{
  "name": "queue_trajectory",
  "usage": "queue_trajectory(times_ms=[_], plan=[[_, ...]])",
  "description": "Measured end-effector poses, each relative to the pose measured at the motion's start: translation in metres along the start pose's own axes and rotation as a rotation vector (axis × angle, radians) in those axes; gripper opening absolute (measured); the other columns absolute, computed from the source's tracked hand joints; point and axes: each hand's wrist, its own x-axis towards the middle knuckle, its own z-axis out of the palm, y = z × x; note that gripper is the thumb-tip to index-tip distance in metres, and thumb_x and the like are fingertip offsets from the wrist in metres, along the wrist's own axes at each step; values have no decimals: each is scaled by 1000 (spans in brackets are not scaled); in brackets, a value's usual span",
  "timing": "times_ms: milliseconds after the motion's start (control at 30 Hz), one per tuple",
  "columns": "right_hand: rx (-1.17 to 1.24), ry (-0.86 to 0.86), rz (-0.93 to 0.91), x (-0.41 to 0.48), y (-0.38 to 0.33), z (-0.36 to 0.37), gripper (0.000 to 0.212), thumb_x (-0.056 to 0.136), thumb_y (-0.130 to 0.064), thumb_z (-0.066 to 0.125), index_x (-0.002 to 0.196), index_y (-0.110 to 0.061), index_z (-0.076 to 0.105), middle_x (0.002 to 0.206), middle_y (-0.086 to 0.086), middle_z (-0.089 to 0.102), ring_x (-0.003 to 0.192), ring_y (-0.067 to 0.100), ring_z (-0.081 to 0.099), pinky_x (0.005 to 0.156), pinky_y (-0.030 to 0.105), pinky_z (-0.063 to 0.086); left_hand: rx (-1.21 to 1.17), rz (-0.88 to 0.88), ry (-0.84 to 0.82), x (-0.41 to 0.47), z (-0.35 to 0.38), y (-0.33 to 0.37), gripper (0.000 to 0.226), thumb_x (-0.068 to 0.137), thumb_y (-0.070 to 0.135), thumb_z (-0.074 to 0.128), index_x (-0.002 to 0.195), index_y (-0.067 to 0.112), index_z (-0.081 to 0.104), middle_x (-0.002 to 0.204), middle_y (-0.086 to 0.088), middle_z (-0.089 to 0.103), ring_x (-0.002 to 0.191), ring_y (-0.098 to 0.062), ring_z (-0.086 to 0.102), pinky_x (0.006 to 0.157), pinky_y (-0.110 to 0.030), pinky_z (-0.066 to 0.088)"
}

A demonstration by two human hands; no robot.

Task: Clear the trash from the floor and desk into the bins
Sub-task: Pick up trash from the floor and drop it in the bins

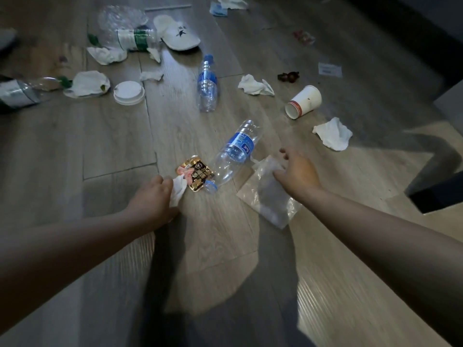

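My left hand (154, 196) grips a crumpled white tissue (178, 189) low over the wooden floor, right beside a gold and black snack wrapper (198, 172). My right hand (297, 172) reaches down with spread fingers onto a clear plastic bag (269, 196) lying flat on the floor; whether it grips the bag I cannot tell. Between the hands lies an empty blue-labelled water bottle (234, 152), its cap pointing toward me.
Litter covers the floor: another blue-labelled bottle (207, 83), a paper cup (303, 101) on its side, a white lid (129, 92), several crumpled tissues (333, 134), green-labelled bottles (130, 37), a white slipper (179, 33). Dark furniture (441, 196) stands at right.
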Motion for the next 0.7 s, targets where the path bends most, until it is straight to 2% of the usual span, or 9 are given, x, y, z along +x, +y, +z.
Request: queue_trajectory(times_ms=[133,233,367,500,567,633,700], plan=[[-130,-137,80,4,8,17,82,76,-34,72,145,-21,29,144,13,34,131,35,36,106,42,36,-78,0,68,11,-2,-3,63,76,35,73,126,8,46,120,-13,49,105,-30,50,83,-35,40],[-243,-225,49,5,17,27,96,73,-41,75,149,-20,21,145,13,36,133,33,34,107,38,30,-180,-1,113,22,-6,1,68,78,35,73,132,9,42,126,-12,45,108,-29,50,85,-35,41],[-307,-183,-63,10,21,31,91,73,-37,75,147,-17,27,137,12,45,126,30,42,103,35,32,-294,-69,125,40,-8,11,75,80,43,70,139,14,36,137,-11,39,118,-28,47,90,-33,39],[-207,-185,-70,16,22,31,91,72,-26,76,148,-19,27,137,13,44,125,29,45,98,33,38,-384,-146,21,51,-9,22,96,72,73,56,147,22,24,147,-8,32,131,-28,39,100,-41,37],[-149,-192,-57,19,24,32,88,70,-23,78,146,-19,33,136,11,49,123,28,48,95,32,40,-418,-181,-5,55,-12,27,105,65,81,54,147,23,23,148,-10,32,132,-30,37,101,-44,37],[-84,-193,-19,20,26,31,82,68,-23,80,140,-18,40,130,8,55,116,26,53,86,29,41,-389,-188,-11,58,-14,30,104,66,78,57,147,22,24,148,-10,32,133,-30,36,102,-44,36],[-43,-188,10,20,28,30,75,69,-22,81,135,-17,46,122,5,59,109,23,56,78,27,38,-342,-179,10,58,-13,28,92,74,68,60,146,20,28,146,-10,35,131,-29,37,102,-41,36]])
